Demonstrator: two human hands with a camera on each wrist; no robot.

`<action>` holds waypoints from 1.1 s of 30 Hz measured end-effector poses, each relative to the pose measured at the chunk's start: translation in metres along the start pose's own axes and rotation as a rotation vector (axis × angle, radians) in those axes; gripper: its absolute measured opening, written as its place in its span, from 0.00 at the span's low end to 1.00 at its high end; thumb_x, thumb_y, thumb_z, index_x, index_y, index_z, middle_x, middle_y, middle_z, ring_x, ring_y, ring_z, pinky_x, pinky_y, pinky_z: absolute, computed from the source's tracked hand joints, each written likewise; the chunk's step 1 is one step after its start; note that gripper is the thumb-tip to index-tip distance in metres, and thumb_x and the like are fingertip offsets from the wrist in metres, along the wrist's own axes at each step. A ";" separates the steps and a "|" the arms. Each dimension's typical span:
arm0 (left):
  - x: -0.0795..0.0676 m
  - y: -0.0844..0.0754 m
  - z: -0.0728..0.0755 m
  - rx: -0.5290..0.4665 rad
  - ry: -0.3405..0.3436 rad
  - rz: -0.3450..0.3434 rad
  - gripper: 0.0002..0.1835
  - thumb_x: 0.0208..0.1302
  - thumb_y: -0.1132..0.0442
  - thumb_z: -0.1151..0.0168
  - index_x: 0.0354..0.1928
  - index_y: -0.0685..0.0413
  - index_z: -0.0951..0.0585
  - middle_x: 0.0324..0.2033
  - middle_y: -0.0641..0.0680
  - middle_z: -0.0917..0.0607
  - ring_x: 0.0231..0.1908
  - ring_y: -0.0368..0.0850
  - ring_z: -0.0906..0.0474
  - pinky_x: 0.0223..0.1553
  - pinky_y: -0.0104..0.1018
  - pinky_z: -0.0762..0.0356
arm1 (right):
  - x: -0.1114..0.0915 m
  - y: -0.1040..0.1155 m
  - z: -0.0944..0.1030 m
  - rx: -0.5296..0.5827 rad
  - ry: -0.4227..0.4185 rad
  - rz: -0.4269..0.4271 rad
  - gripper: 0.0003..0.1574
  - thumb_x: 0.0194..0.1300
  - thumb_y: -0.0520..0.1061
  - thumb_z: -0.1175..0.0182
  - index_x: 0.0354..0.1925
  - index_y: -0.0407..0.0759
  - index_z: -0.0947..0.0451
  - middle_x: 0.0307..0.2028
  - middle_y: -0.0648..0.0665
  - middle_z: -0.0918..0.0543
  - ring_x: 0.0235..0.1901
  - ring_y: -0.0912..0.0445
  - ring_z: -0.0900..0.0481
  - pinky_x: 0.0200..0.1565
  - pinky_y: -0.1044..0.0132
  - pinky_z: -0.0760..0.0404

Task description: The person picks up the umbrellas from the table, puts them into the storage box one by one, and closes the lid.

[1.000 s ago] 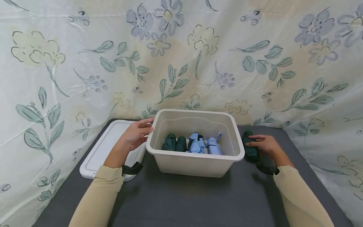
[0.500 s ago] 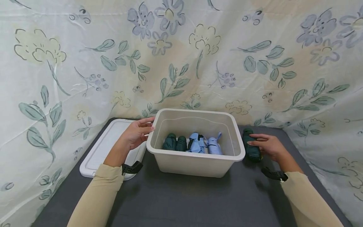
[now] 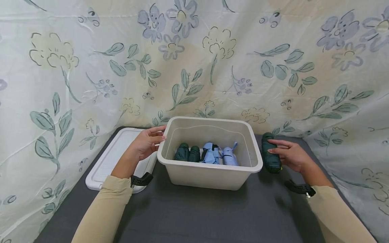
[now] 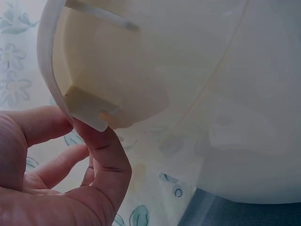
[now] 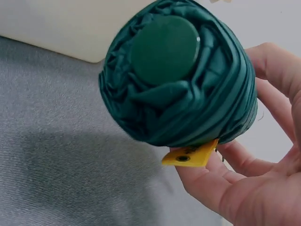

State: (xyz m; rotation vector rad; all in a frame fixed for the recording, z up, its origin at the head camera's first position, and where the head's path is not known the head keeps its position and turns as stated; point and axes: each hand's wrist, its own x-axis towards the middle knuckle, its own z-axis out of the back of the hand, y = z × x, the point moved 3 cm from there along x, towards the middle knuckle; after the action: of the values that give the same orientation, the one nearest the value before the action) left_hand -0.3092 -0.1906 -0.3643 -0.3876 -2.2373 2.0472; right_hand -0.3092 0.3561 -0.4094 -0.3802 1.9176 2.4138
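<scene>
My left hand pinches the left rim of a cream plastic storage bin; the left wrist view shows thumb and forefinger on either side of the rim. To the right of the bin, my right hand grips a dark green folded umbrella from its right side. Its round end cap faces the right wrist camera, and a yellow tag hangs beneath. Inside the bin lie two dark green folded umbrellas, a blue one and a light blue one with a loop.
A white lid lies flat on the dark grey table, left of the bin and partly behind my left forearm. Floral fabric hangs behind the table and along both sides.
My right hand has shifted a little to the right, and the green umbrella it grips has come up slightly, away from the bin's side. My left hand and the bin have stayed put.
</scene>
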 end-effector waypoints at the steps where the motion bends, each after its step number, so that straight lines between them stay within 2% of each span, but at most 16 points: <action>1: 0.000 0.000 0.000 0.005 0.001 -0.001 0.32 0.72 0.68 0.38 0.76 0.56 0.32 0.44 0.49 0.18 0.42 0.41 0.16 0.46 0.35 0.13 | -0.001 0.003 0.000 0.004 0.006 0.002 0.41 0.69 0.46 0.32 0.75 0.50 0.33 0.43 0.60 0.16 0.42 0.54 0.11 0.44 0.52 0.11; 5: 0.000 -0.001 0.000 0.017 0.003 0.000 0.32 0.72 0.68 0.37 0.76 0.56 0.32 0.45 0.49 0.18 0.43 0.41 0.16 0.46 0.36 0.13 | -0.005 0.015 -0.002 0.009 0.010 0.000 0.40 0.68 0.46 0.32 0.75 0.52 0.32 0.43 0.61 0.15 0.42 0.55 0.11 0.44 0.52 0.11; 14: 0.002 -0.002 0.001 0.023 0.017 0.004 0.32 0.72 0.66 0.38 0.76 0.56 0.33 0.48 0.52 0.19 0.45 0.43 0.16 0.48 0.36 0.13 | -0.018 0.053 -0.012 -0.019 0.057 0.015 0.43 0.71 0.46 0.34 0.78 0.45 0.39 0.46 0.61 0.15 0.44 0.55 0.11 0.46 0.52 0.11; 21: 0.002 -0.003 0.002 0.027 0.028 0.004 0.31 0.73 0.67 0.39 0.76 0.56 0.33 0.48 0.51 0.19 0.45 0.43 0.16 0.48 0.36 0.13 | -0.024 0.079 -0.018 -0.014 0.087 0.030 0.37 0.72 0.45 0.35 0.75 0.50 0.34 0.48 0.60 0.15 0.44 0.54 0.11 0.47 0.52 0.11; 25: 0.003 -0.002 0.003 0.024 0.035 -0.001 0.32 0.73 0.67 0.39 0.76 0.57 0.34 0.47 0.51 0.18 0.45 0.43 0.15 0.48 0.37 0.13 | -0.027 0.094 -0.026 -0.036 0.109 0.037 0.39 0.73 0.45 0.36 0.77 0.46 0.37 0.49 0.60 0.16 0.46 0.55 0.12 0.48 0.54 0.11; 28: 0.003 -0.002 0.003 0.023 0.034 0.001 0.32 0.73 0.67 0.39 0.76 0.57 0.33 0.46 0.51 0.18 0.44 0.42 0.16 0.47 0.36 0.13 | -0.028 0.104 -0.033 -0.054 0.124 0.034 0.42 0.73 0.46 0.37 0.78 0.43 0.41 0.56 0.57 0.20 0.48 0.57 0.13 0.49 0.55 0.12; 33: 0.003 -0.002 0.003 0.023 0.034 0.005 0.32 0.73 0.67 0.39 0.76 0.56 0.34 0.46 0.50 0.18 0.44 0.42 0.16 0.47 0.36 0.13 | -0.028 0.119 -0.047 -0.071 0.138 0.039 0.44 0.72 0.46 0.36 0.78 0.40 0.41 0.74 0.40 0.36 0.51 0.61 0.17 0.51 0.56 0.13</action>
State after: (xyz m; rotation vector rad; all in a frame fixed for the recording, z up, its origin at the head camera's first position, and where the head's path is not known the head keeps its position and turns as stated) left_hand -0.3131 -0.1927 -0.3633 -0.4234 -2.1936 2.0511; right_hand -0.2954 0.2860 -0.2998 -0.5310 1.9119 2.5490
